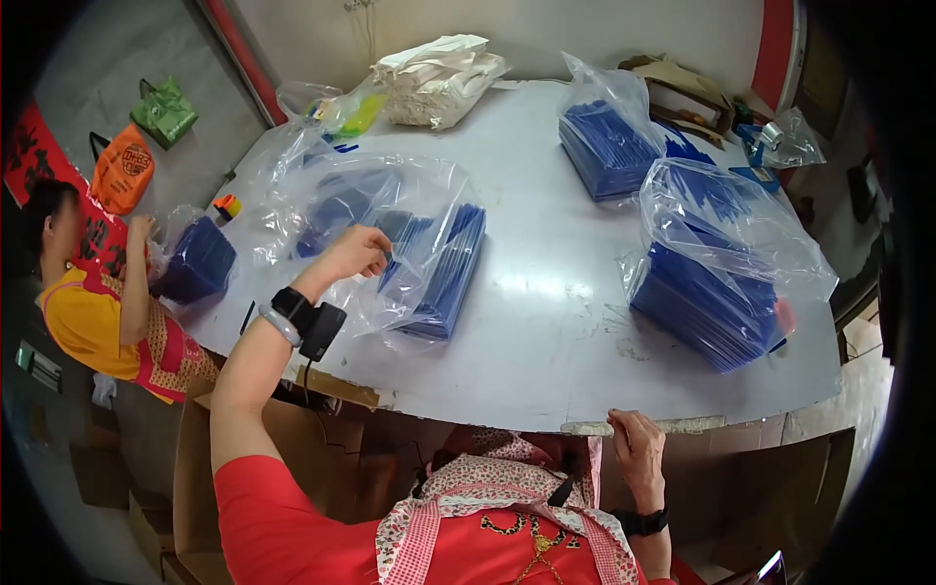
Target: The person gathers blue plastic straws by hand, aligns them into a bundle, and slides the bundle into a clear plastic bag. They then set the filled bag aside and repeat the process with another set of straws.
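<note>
My left hand (356,253) reaches over the table to a clear plastic bag (444,175) and the blue plastic sheets (453,258) stacked in and beside it. Its fingers are pinched together by the near side of the bag; what they hold, if anything, I cannot make out. By the table's front edge, my right hand (639,448) is closed with its fingers curled, and nothing shows in it. Farther right, another clear bag (721,200) partly covers a large blue stack (702,297).
Behind stands a bagged blue stack (604,146), with a white bundle (439,78) and an open carton (682,97) along the far side. A tape dispenser (765,146) lies far right. At left, a person in yellow (88,317) handles a bagged blue stack (198,258).
</note>
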A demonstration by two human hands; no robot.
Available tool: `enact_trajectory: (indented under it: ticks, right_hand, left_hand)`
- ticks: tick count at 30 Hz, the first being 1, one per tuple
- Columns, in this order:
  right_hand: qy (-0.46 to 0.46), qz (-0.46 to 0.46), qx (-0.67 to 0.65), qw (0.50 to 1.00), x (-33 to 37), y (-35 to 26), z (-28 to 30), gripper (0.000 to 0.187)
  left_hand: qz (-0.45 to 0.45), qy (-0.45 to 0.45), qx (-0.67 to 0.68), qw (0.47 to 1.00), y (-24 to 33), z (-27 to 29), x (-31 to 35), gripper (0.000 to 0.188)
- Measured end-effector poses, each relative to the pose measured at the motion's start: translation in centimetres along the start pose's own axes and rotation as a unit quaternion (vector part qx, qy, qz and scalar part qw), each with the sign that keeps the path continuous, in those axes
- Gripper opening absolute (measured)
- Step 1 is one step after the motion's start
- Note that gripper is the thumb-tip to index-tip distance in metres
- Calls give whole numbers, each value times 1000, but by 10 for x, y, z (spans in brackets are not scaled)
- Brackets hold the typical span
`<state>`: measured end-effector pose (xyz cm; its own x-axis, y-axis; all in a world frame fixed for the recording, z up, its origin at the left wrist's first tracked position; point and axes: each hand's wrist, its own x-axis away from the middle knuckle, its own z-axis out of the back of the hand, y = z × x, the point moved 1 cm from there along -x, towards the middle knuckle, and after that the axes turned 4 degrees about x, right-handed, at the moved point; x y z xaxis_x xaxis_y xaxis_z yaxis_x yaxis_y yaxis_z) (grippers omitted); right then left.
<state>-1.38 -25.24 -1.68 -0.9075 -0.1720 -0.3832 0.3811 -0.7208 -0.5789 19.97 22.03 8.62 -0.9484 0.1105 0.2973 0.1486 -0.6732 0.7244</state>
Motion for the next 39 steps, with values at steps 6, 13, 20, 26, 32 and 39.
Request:
enact_trajectory:
  ticks: [6,13,20,26,32,39]
  right_hand:
    - [5,-8,20,1000,7,-6,-4,15]
    - [-30,-51,30,998,20,5,-13,14]
    - [-53,-88,30,994,13,9,-16,15]
    - [-23,-89,4,996,16,13,-19,15]
    - [-19,-67,4,998,25,14,-17,15]
    - [-49,-66,-31,996,28,-3,-18,16]
  left_hand:
    - [-158,21,-278,947,-25,-41,-76,48]
    - [-15,15,-14,1000,-42,-51,-101,78]
    - [49,40,-78,995,-13,-74,-95,78]
    - [61,167,-260,949,-72,-66,-132,66]
    - [100,124,324,933,-87,-35,-111,66]
    - [-190,418,-204,865,72,-21,-4,60]
